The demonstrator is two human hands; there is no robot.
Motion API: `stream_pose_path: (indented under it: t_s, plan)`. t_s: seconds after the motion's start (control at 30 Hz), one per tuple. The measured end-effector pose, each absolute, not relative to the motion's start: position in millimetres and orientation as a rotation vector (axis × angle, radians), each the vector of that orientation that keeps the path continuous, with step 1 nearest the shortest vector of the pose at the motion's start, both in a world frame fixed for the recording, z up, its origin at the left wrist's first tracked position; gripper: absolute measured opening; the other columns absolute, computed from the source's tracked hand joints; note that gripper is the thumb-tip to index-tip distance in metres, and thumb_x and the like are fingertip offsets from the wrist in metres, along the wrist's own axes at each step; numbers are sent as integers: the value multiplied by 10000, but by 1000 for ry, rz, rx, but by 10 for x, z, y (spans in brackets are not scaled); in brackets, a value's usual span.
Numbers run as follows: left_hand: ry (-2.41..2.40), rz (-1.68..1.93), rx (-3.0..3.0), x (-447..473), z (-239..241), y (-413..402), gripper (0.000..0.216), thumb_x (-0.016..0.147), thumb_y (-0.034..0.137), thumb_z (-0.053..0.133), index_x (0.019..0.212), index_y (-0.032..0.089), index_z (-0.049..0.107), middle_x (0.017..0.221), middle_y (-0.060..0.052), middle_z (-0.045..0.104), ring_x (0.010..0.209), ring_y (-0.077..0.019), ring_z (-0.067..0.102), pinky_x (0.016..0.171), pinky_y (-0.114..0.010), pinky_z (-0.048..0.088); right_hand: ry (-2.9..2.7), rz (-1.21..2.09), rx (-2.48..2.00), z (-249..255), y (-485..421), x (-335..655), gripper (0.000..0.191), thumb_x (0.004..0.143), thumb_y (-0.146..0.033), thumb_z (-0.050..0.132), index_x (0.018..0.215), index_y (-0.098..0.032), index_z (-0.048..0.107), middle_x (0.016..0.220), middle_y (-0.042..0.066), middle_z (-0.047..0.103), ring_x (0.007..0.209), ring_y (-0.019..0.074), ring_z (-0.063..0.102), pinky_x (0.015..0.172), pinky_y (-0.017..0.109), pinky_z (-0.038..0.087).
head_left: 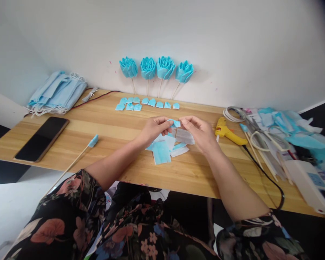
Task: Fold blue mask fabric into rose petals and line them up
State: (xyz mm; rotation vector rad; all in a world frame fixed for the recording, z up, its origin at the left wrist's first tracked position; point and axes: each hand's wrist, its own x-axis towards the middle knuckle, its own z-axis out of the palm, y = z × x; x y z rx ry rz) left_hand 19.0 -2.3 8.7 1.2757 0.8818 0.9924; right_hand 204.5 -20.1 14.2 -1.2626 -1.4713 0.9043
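Observation:
Between my two hands, above the middle of the table, is a small folded blue fabric piece (175,123). My left hand (157,129) pinches its left end, and my right hand (196,130) pinches its right end. Below them lies a loose pile of blue and white fabric squares (161,152). Farther back, several folded blue petals (151,102) are laid out in rows. Behind these, several blue fabric flowers (165,68) on thin sticks lean against the wall. A stick with a blue wrapped tip (92,141) lies left of my left forearm.
At left are a stack of blue face masks (58,92) and a black phone (42,139). To the right lie a yellow glue gun (230,132) with its cord, a tape roll (234,114), scissors (269,141), blue scraps (295,122) and a white device (306,184).

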Motion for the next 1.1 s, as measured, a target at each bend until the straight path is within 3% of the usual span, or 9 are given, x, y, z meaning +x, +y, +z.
stream_pose_path:
  t_s: [0.43,0.73,0.93,1.1]
  plan:
    - [884,945,1297,199,110,-40,242,854,301,647,681,133,639,635,-5,629,558,-67,525,579,-220,430,-1587,808,-1291,155,-206,2041,200,794,-406,706,794,-206,709,757,6,705,687,144,589,652,285,459]
    - [841,945,1303,198,82,-35,272,859,315,648,658,133,629,629,-3,629,554,-63,525,579,-219,429,-1557,861,-1253,142,-192,2071,243,828,-439,667,770,-203,673,716,-7,641,667,136,545,650,275,435]
    - [830,943,1234,204,29,-1,393,872,469,631,667,135,612,639,-26,642,539,-76,550,554,-228,435,-1530,874,-1236,136,-190,2065,232,819,-430,683,768,-203,675,716,-12,648,655,128,541,647,270,430]
    - [859,930,1243,209,68,-15,265,806,357,725,715,128,626,634,-3,635,542,-63,532,553,-212,426,-1569,816,-1256,138,-206,2040,206,800,-410,708,767,-207,699,737,-2,686,682,141,572,655,276,444]
